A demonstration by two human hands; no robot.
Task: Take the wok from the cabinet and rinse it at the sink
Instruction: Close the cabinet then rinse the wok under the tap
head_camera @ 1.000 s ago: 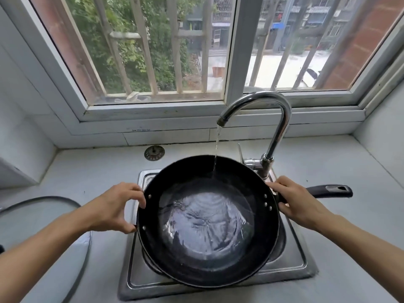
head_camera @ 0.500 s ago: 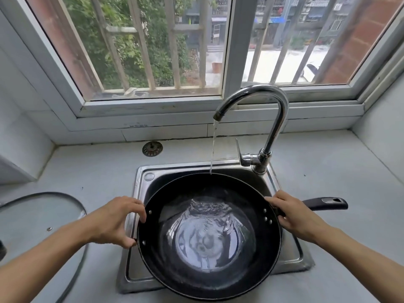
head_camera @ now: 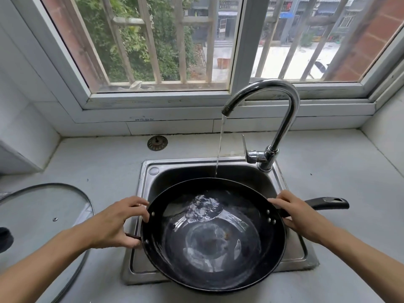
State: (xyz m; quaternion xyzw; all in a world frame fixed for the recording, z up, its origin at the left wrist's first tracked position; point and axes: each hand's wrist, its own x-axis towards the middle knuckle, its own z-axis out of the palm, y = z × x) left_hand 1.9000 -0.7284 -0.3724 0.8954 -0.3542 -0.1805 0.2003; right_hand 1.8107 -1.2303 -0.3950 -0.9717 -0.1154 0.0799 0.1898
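Observation:
A black wok (head_camera: 213, 235) hangs over the steel sink (head_camera: 290, 256), tilted a little away from me, with water pooled against its far inner wall. My left hand (head_camera: 119, 224) grips the small side handle at the wok's left rim. My right hand (head_camera: 299, 215) grips the long black handle (head_camera: 328, 203) near the rim on the right. The chrome faucet (head_camera: 282, 119) runs a thin stream that falls just past the wok's far rim into the sink.
A glass lid (head_camera: 43, 215) lies on the counter at the left. A round metal sink strainer (head_camera: 157, 143) sits on the counter behind the sink. The faucet lever (head_camera: 246, 149) points left. A barred window fills the wall behind; the grey counter stretches right.
The wok has come toward me and lower, so the stream now falls past its far rim instead of into it. The water inside has sloshed to the far side. Both hands kept their hold.

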